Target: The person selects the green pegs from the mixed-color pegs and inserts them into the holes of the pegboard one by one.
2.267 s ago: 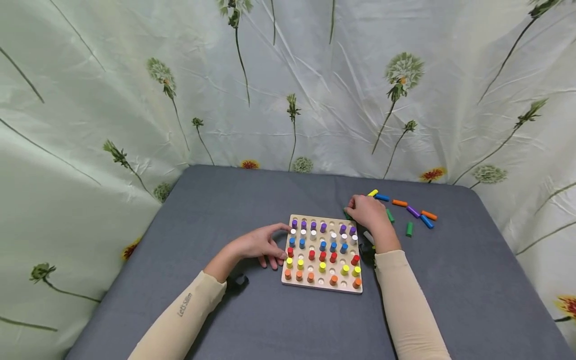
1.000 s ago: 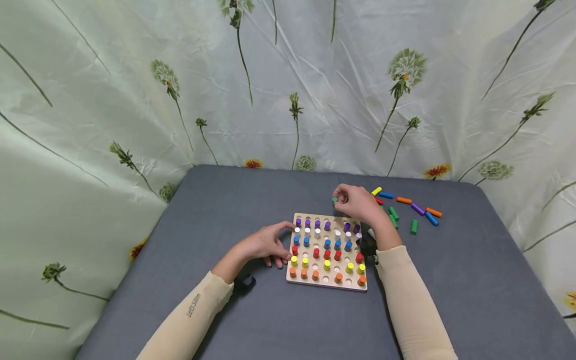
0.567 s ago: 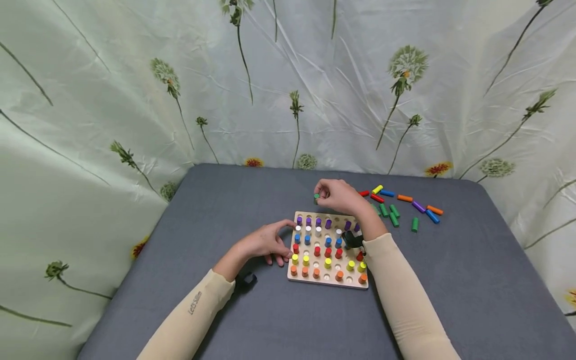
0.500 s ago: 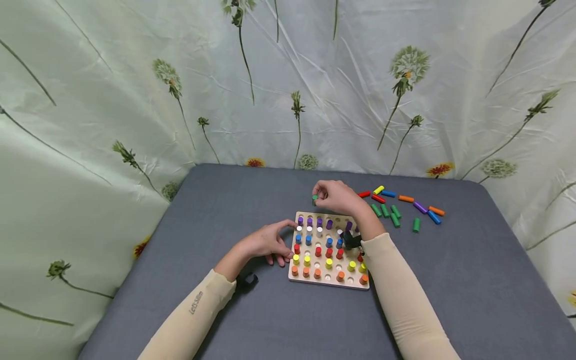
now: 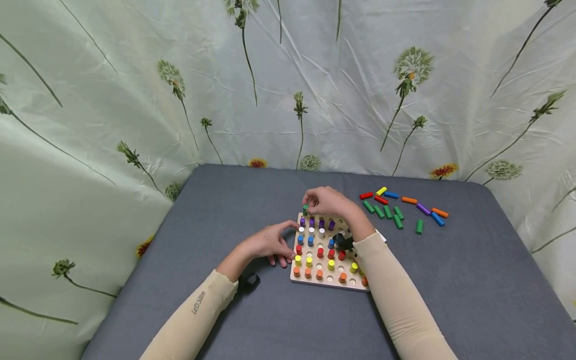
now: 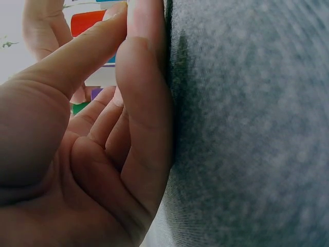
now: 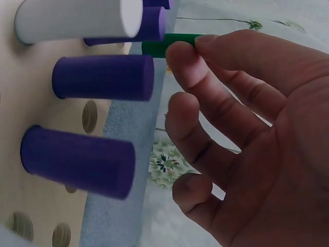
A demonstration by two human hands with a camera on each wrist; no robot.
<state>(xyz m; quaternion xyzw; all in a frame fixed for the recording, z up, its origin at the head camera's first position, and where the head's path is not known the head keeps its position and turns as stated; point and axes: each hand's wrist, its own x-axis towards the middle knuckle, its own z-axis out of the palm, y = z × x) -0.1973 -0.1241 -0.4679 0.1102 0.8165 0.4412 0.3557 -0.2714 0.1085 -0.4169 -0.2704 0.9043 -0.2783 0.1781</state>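
Observation:
My right hand (image 5: 330, 202) pinches a green peg (image 5: 305, 210) between thumb and index finger. That peg stands upright at the far left corner of the wooden pegboard (image 5: 330, 283), behind a purple peg (image 5: 302, 222). In the right wrist view the green peg (image 7: 154, 49) is partly covered by fingertips; whether its end sits in a hole cannot be told. My left hand (image 5: 267, 242) rests at the board's left edge, thumb and index finger spread and touching it. Rows of purple, white, blue, red, yellow and orange pegs stand in the board. The right forearm hides part of its right side.
Several loose green pegs (image 5: 398, 221) lie right of the board, with red pegs (image 5: 366, 195), a yellow peg (image 5: 381, 191), blue pegs (image 5: 437, 219), orange pegs (image 5: 409, 200) and a purple peg (image 5: 423, 209). A floral curtain (image 5: 270, 100) hangs behind the grey table (image 5: 252, 195).
The right hand has carried the green peg from the board's far right side leftward along its far edge, then lowered it at the far left corner. The left hand stays at the edge.

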